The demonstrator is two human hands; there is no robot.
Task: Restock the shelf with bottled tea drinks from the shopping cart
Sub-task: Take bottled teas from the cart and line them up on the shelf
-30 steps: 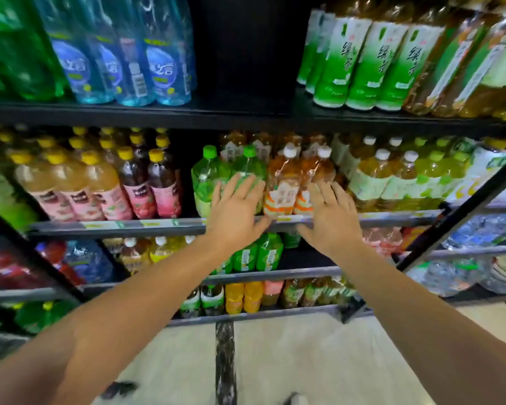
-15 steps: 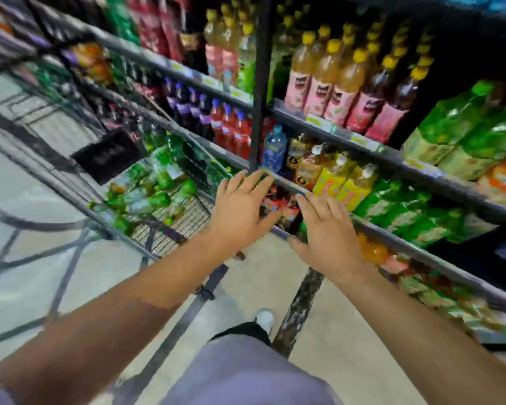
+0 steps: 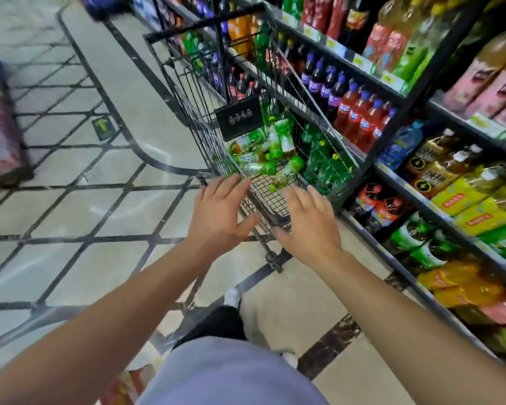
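Observation:
A black wire shopping cart (image 3: 193, 92) stands in the aisle beside the shelves, ahead of me. Several green-labelled tea bottles (image 3: 270, 153) lie loose in its basket. My left hand (image 3: 219, 211) hovers over the cart's near left corner, fingers spread and holding nothing. Just to the right, my right hand (image 3: 310, 226) hangs over the near rim, fingers straight and empty too. Neither hand touches a bottle.
Drink shelves (image 3: 398, 182) run along the right, packed with red, purple, yellow and green bottles. A black upright post (image 3: 403, 112) stands close to the cart's right side. Tiled floor (image 3: 85, 200) spreads left, with a stacked display (image 3: 0, 127) at the far left.
My view has swung left from the shelf to the cart. Both hands left the shelf edge and now hover over the cart's near end, still empty.

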